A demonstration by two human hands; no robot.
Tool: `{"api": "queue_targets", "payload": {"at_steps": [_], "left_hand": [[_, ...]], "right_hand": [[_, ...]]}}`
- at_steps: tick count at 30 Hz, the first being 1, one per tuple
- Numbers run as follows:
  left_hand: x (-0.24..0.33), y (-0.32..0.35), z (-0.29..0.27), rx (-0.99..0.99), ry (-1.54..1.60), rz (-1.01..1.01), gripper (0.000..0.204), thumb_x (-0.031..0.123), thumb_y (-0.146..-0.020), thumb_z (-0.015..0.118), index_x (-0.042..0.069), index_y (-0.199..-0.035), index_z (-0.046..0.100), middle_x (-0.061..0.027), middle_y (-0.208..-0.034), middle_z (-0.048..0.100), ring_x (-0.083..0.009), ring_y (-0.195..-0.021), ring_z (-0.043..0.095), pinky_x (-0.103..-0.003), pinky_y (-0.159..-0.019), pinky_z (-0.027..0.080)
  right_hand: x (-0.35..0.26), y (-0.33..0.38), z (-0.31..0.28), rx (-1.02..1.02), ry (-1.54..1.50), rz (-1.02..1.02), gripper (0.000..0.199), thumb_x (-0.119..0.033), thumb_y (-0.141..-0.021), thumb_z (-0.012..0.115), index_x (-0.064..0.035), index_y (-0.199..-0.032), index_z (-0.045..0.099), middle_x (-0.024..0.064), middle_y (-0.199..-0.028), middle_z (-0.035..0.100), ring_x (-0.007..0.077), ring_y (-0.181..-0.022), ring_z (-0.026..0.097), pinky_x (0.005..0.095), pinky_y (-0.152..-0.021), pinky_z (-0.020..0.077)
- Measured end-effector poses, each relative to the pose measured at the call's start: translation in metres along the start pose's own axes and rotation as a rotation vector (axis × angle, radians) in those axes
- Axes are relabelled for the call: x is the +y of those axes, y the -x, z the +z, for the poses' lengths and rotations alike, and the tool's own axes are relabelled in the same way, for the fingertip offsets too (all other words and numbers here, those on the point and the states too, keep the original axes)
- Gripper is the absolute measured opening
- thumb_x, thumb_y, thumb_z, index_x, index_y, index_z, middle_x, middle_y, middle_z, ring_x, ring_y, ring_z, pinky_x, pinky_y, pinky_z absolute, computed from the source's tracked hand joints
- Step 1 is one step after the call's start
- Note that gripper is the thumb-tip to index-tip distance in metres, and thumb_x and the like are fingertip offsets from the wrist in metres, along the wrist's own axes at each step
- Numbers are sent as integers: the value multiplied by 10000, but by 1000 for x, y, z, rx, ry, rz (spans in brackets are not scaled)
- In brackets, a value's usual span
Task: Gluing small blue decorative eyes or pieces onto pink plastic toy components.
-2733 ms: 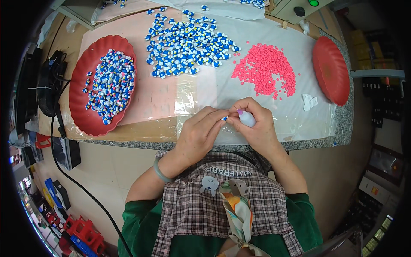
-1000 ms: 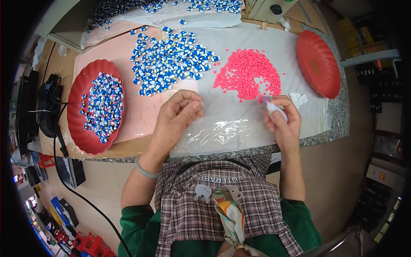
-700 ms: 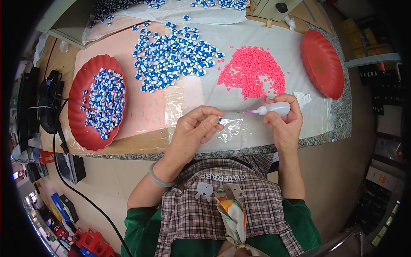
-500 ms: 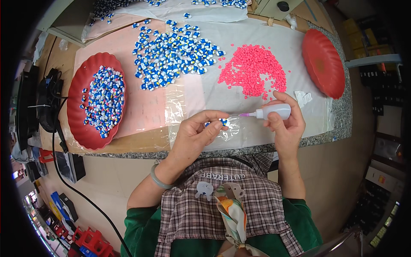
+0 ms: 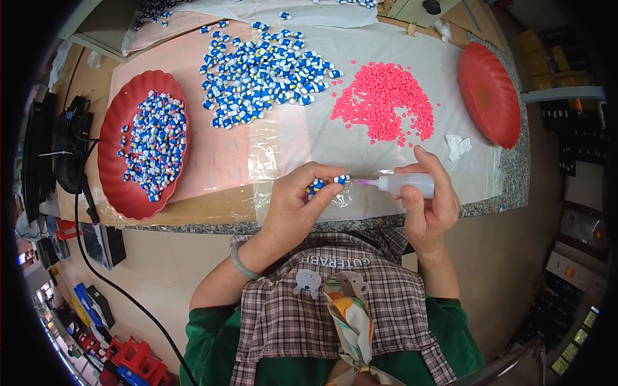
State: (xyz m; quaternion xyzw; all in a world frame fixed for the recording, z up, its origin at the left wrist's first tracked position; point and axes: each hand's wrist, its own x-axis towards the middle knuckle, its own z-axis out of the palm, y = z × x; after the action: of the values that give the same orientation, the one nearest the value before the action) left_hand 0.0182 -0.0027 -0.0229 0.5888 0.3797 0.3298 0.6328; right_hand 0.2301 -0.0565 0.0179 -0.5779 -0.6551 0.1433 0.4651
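My left hand is closed above the front edge of the table. A small blue-and-white figurine is pinched between its thumb and forefinger, and more such pieces show inside the curled fingers. My right hand grips a translucent squeeze bottle lying nearly level. Its thin purplish nozzle points left at the pinched figurine, with a small gap between them. Beyond my hands lie a spread of blue-and-white figurines and a heap of small pink pieces.
A fluted red dish on the left holds figurines, some with pink on them. Another red dish stands at the right. Crumpled white tissue lies near the pink heap. A black cable hangs at the left.
The pinched figurine now shows at my left fingertips, and other pieces have come into sight in the curled fingers. The bottle has tilted closer to level. The whole view has shifted slightly.
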Motion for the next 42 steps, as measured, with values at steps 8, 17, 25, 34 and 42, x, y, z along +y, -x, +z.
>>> {"api": "queue_targets", "payload": {"at_steps": [8,17,25,34,42], "left_hand": [[-1,0,1,1,-13,-1,204,0,-914,644,-25,-1116,637,-47,-1006,648,-63,-871,595,-194,-747,489],[-2,0,0,-2,-6,-4,212,0,-910,647,-28,-1121,637,-58,-1015,653,-73,-887,609,-199,-761,498],[-2,-1,-1,-12,18,2,220,-11,-935,604,-38,-1153,624,-89,-1058,654,-119,-963,638,-223,-817,509],[-5,-2,-2,-14,59,-52,218,-20,-944,584,-47,-1158,618,-83,-1067,644,-121,-975,635,-224,-839,503],[-1,-2,-1,-7,64,-96,213,-29,-940,574,-46,-1146,623,-91,-1072,654,-131,-981,641,-226,-835,503]], "right_hand": [[-6,-1,1,-13,-13,44,438,-180,-890,696,49,-1237,560,188,-1007,677,243,-781,705,317,-673,557],[-10,-4,2,-41,26,-29,472,-113,-827,743,47,-1234,566,176,-992,681,242,-753,692,321,-645,551],[-10,-9,3,-33,55,-76,474,-69,-804,749,45,-1228,571,176,-953,682,240,-751,687,317,-638,548],[5,-4,-6,88,-378,336,345,-115,-868,710,20,-1153,570,140,-923,676,167,-691,630,259,-566,484],[45,-16,-26,65,-714,599,280,-4,-822,674,-45,-1018,478,66,-960,550,159,-702,596,291,-609,477]]}}
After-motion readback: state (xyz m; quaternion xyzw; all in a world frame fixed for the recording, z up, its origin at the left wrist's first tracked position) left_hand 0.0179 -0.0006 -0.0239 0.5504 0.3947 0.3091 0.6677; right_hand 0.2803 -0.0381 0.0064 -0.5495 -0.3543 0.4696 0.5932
